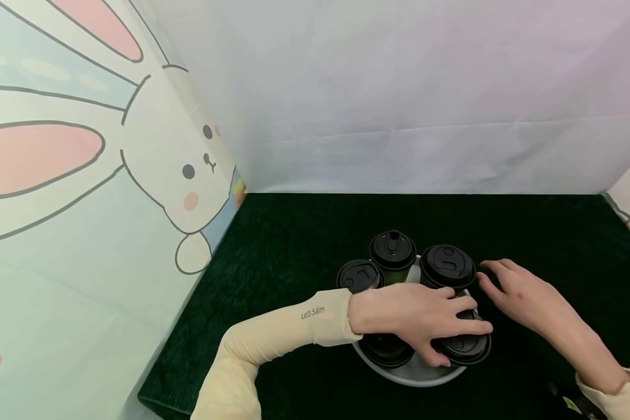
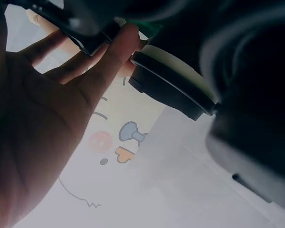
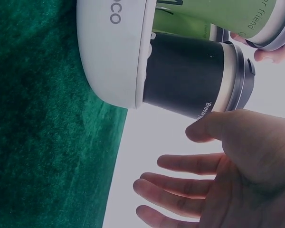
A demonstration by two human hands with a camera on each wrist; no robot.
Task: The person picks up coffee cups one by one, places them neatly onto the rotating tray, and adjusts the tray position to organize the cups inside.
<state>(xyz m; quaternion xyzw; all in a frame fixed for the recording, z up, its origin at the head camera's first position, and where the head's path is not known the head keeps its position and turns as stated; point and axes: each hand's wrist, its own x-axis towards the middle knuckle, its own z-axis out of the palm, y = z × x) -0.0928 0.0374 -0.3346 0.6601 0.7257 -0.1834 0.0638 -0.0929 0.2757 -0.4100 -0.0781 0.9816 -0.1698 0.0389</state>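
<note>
Several lidded paper coffee cups stand together in a round white container [image 1: 420, 382]. My left hand [image 1: 425, 312] reaches across from above and grips the black lid of the front-right coffee cup [image 1: 469, 351], fingers and thumb spread about it. In the right wrist view this green cup [image 3: 228, 14] has fingertips at its lid. My right hand [image 1: 530, 303] is just right of the container, with fingers apart and holding nothing. Nearest it is the dark-sleeved cup [image 3: 185, 71], its lid [image 1: 448, 265] at the back right. My left forearm partly hides the other cups.
Further lids show at the back [image 1: 394, 248], at the left [image 1: 359, 275] and at the front left [image 1: 385, 353]. A dark green cloth [image 1: 273, 251] covers the table. A small dark object [image 1: 572, 399] lies by my right sleeve. White and rabbit-printed curtains [image 1: 189, 146] enclose the table.
</note>
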